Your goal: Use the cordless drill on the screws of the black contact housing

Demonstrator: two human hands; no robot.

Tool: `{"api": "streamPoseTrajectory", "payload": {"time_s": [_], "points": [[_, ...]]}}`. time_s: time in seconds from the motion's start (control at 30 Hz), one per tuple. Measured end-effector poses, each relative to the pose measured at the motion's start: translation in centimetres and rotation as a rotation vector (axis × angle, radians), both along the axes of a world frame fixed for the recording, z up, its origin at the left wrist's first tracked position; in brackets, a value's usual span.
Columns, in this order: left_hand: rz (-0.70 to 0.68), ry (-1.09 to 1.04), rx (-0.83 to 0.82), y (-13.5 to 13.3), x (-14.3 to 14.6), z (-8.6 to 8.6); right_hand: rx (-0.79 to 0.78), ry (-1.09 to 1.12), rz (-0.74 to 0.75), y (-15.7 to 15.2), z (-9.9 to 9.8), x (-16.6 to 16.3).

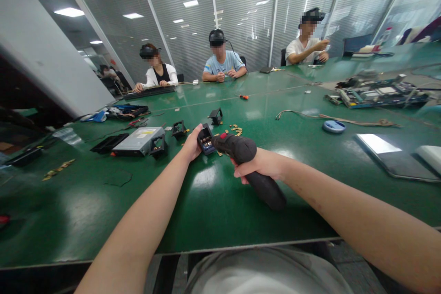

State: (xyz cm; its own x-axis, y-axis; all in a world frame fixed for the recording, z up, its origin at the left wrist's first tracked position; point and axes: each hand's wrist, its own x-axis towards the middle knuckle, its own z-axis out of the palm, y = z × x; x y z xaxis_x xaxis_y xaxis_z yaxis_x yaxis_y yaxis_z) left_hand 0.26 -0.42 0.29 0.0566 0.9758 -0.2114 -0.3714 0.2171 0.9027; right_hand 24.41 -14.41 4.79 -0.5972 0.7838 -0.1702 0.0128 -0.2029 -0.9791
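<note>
My left hand [193,144] is closed around a small dark plastic housing [207,139], whose open side shows several brass-coloured metal pieces inside. In my right hand [251,168] is a black cordless screwdriver [245,149], gripped by its handle. Its nose points left at the housing; whether the bit touches a screw inside cannot be made out. Just beyond my hands lie loose brass pieces [235,129] on the green table. Black plastic frames [216,116] stand near the housing, one behind it and others to the left.
A silver disc drive [139,141] lies left of my arms. To the right are a blue round lid [334,126], a cable [344,119], a flat tablet-like panel [392,156] and an opened circuit-board chassis [379,92]. Three people sit across the table [193,211]; an orange-handled tool [244,97] lies before them.
</note>
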Motion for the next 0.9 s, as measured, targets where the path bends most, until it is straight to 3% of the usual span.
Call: {"api": "streamPoseTrajectory", "payload": {"time_s": [0.9], "points": [[-0.024,-0.004,0.015,0.28,-0.18,-0.23,0.006,0.005,0.017,0.11,-0.14,0.10]]}}
